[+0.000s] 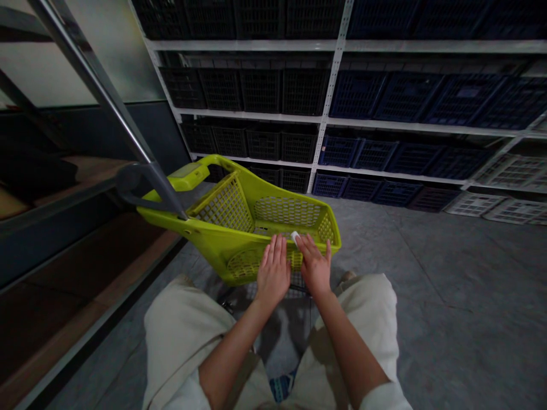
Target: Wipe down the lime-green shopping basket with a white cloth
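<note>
A yellow-green plastic shopping basket [222,210] stands on the grey floor in front of my knees, its long grey handle [106,102] raised up to the left. My left hand [272,272] lies flat, fingers stretched out, on the basket's near rim. Beside it, my right hand [315,265] rests on the same rim with fingers extended, and a small white thing [294,236] shows at its fingertips; whether the fingers pinch it I cannot make out.
Metal shelving [329,85] with several rows of black and dark blue crates fills the back wall. White crates [513,171] sit at the lower right. Low wooden shelves [64,256] run along the left. Grey concrete floor [448,296] spreads to the right.
</note>
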Action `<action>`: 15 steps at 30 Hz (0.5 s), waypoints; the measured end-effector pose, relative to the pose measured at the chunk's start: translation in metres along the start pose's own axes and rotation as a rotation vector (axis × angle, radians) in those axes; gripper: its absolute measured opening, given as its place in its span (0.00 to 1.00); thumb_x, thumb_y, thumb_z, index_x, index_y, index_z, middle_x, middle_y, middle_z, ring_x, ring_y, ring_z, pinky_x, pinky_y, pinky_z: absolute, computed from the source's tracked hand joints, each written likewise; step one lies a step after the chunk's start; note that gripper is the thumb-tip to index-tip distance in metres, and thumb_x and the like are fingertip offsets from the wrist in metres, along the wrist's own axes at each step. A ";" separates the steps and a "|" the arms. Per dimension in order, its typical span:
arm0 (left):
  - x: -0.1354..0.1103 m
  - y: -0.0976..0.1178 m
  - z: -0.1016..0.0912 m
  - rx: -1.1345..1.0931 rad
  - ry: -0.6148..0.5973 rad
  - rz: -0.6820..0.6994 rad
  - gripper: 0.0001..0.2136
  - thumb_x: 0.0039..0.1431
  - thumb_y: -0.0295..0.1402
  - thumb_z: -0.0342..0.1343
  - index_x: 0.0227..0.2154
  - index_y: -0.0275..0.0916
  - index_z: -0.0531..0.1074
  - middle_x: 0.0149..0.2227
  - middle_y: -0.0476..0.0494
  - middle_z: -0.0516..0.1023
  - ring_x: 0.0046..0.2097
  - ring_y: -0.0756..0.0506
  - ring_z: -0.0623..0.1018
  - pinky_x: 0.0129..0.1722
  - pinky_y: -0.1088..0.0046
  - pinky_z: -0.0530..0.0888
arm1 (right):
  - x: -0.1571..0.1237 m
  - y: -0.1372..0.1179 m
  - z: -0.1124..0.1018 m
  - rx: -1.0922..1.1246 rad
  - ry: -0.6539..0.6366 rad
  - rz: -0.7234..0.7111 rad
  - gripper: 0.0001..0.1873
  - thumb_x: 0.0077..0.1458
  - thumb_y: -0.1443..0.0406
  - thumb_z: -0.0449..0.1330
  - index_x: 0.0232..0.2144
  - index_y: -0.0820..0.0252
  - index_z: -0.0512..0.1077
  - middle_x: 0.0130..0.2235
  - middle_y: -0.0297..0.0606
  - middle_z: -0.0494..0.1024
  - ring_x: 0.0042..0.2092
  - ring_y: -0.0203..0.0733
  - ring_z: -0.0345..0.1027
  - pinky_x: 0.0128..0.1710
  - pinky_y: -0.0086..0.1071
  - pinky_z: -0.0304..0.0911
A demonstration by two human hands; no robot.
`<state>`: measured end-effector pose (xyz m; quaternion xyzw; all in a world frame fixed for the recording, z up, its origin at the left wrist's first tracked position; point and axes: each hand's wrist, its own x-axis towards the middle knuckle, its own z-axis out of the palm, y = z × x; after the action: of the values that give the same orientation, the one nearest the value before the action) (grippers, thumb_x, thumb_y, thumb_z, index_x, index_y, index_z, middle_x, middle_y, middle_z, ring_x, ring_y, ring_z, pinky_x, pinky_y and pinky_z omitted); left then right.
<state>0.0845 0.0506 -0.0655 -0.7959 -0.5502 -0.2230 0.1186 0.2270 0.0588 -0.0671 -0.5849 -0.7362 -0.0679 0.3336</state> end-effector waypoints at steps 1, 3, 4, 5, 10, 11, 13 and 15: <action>0.000 0.000 -0.001 0.001 -0.004 0.000 0.31 0.68 0.31 0.40 0.70 0.29 0.36 0.72 0.35 0.47 0.72 0.41 0.45 0.69 0.57 0.54 | -0.005 0.016 -0.003 -0.025 0.018 0.022 0.37 0.53 0.78 0.47 0.63 0.51 0.62 0.61 0.36 0.72 0.66 0.41 0.57 0.69 0.54 0.24; 0.000 0.001 -0.001 0.001 -0.013 -0.001 0.31 0.68 0.31 0.40 0.70 0.28 0.37 0.72 0.36 0.46 0.72 0.41 0.44 0.69 0.58 0.53 | -0.015 0.047 -0.010 -0.062 0.055 0.094 0.35 0.53 0.78 0.47 0.61 0.51 0.65 0.59 0.36 0.74 0.66 0.43 0.58 0.69 0.56 0.27; 0.000 0.002 -0.001 -0.001 -0.015 -0.002 0.31 0.68 0.32 0.40 0.70 0.28 0.37 0.72 0.36 0.46 0.72 0.41 0.44 0.70 0.58 0.53 | -0.020 0.060 -0.012 -0.075 0.072 0.143 0.34 0.54 0.77 0.46 0.60 0.52 0.66 0.59 0.36 0.74 0.66 0.43 0.58 0.68 0.57 0.29; 0.000 0.003 -0.001 -0.005 -0.014 -0.003 0.31 0.68 0.32 0.40 0.70 0.28 0.37 0.72 0.36 0.46 0.72 0.41 0.43 0.70 0.58 0.53 | -0.024 0.070 -0.013 -0.085 0.091 0.201 0.33 0.54 0.77 0.46 0.59 0.52 0.67 0.58 0.37 0.75 0.66 0.44 0.59 0.68 0.58 0.31; 0.000 0.008 0.002 -0.035 0.007 -0.006 0.32 0.68 0.33 0.41 0.70 0.28 0.35 0.72 0.35 0.44 0.72 0.40 0.43 0.69 0.57 0.54 | -0.019 0.051 -0.006 -0.097 0.155 0.363 0.33 0.53 0.77 0.45 0.58 0.55 0.68 0.59 0.41 0.74 0.65 0.47 0.61 0.67 0.60 0.36; 0.000 0.009 0.003 -0.038 0.012 -0.009 0.32 0.68 0.33 0.41 0.70 0.28 0.36 0.72 0.34 0.45 0.72 0.40 0.43 0.69 0.56 0.54 | -0.014 0.036 -0.003 -0.083 0.139 0.330 0.33 0.53 0.77 0.45 0.59 0.55 0.67 0.60 0.41 0.73 0.65 0.47 0.60 0.67 0.59 0.35; 0.000 0.008 0.005 -0.030 0.016 -0.009 0.32 0.67 0.32 0.42 0.69 0.27 0.38 0.72 0.33 0.47 0.72 0.40 0.44 0.69 0.57 0.55 | -0.003 0.005 0.004 -0.036 0.084 0.240 0.33 0.53 0.77 0.46 0.59 0.57 0.67 0.60 0.41 0.72 0.65 0.46 0.60 0.68 0.55 0.34; 0.000 0.007 0.006 -0.006 0.008 -0.006 0.31 0.66 0.29 0.42 0.69 0.25 0.42 0.71 0.32 0.50 0.72 0.40 0.45 0.69 0.58 0.55 | 0.006 -0.020 0.009 0.013 0.040 0.169 0.31 0.53 0.77 0.47 0.58 0.59 0.68 0.60 0.42 0.73 0.65 0.45 0.60 0.69 0.52 0.35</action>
<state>0.0920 0.0507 -0.0703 -0.7937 -0.5515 -0.2282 0.1175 0.2047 0.0626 -0.0649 -0.6413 -0.6780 -0.0463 0.3564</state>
